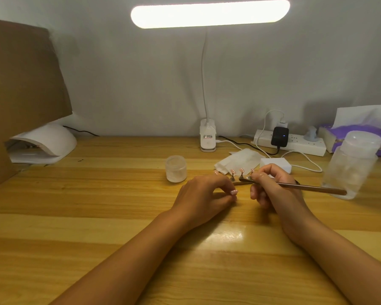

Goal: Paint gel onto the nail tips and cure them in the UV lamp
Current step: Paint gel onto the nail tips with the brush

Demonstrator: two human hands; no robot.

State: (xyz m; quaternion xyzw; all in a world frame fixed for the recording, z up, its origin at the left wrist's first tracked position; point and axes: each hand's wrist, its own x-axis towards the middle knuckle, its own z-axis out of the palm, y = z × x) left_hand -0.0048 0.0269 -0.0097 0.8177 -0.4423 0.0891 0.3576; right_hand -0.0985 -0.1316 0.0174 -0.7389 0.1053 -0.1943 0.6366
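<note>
Head view: right hand (pixel 271 186) pinches brush (pixel 306 187) pencil-style. Handle trails toward 3 o'clock, working end toward nail tips (pixel 242 171). Tips stand on small pegs at 12 o'clock of hands, likely raised so wet gel stays off worktop (pixel 97 216). Left hand (pixel 205 194) curled low beside row, probably steadying; cannot tell whether it holds anything. Gel jar (pixel 176 168) at 11 o'clock, near for dipping. UV lamp (pixel 44 142) well apart at 9 o'clock.

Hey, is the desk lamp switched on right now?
On. The desk lamp glows bright white along its whole bar.
</note>
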